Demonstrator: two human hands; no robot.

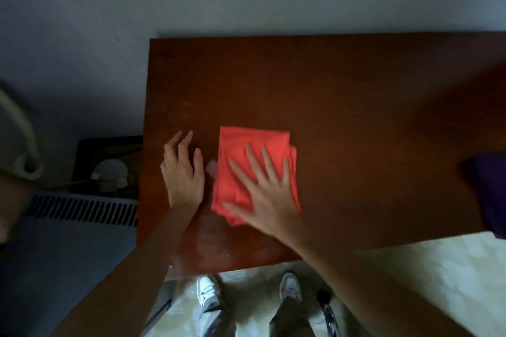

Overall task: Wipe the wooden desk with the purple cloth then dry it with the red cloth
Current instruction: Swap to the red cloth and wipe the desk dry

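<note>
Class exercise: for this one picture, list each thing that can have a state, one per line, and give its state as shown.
red cloth: folded, lying flat on the desk, pressed under the right hand.
purple cloth: bunched at the desk's right edge, untouched.
wooden desk: faint smears near its front left part.
right hand: open, fingers spread, flat on the red cloth.
left hand: open, beside the red cloth, holding nothing.

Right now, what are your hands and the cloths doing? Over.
Right hand flat on red cloth. Left hand open on desk. Purple cloth aside. Nothing blocking.

Wooden desk [342,96] carries folded red cloth [246,150], purple cloth [490,191] at right edge
</note>
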